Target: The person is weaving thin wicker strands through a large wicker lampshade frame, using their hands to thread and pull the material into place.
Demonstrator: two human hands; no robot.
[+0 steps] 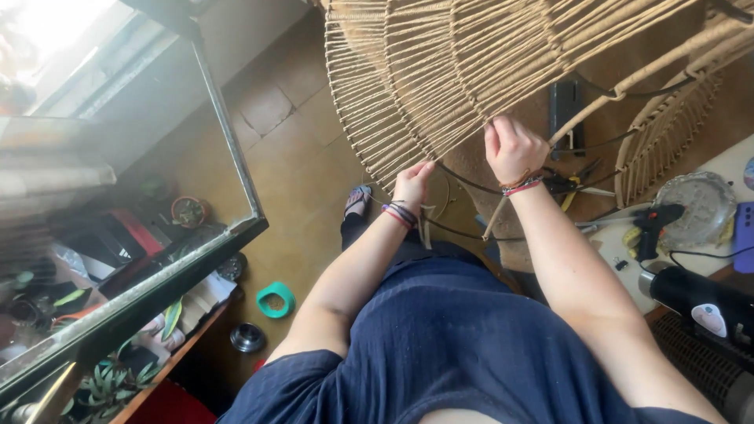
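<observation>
Both hands work the lower edge of the tan woven-cord wire chair frame (440,78): left hand (411,185) pinches cords, right hand (512,148) fists around 1 strand. Bare tiled floor (298,157) lies left, bounded by the glass tank's edge (232,149); the cluttered white table (730,169) crowds the right.

Brown tiled floor (290,149) runs under everything. At left stands a glass tank (157,196) (bright daylight from a window (55,31) washes over it), with small potted plants (110,381) on a wooden shelf (169,365) below.

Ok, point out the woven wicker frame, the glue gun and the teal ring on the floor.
woven wicker frame (424,71), head view, on the corded strands.
glue gun (656,224), head view, on its black body.
teal ring (276,300), head view, on its rim.
</observation>
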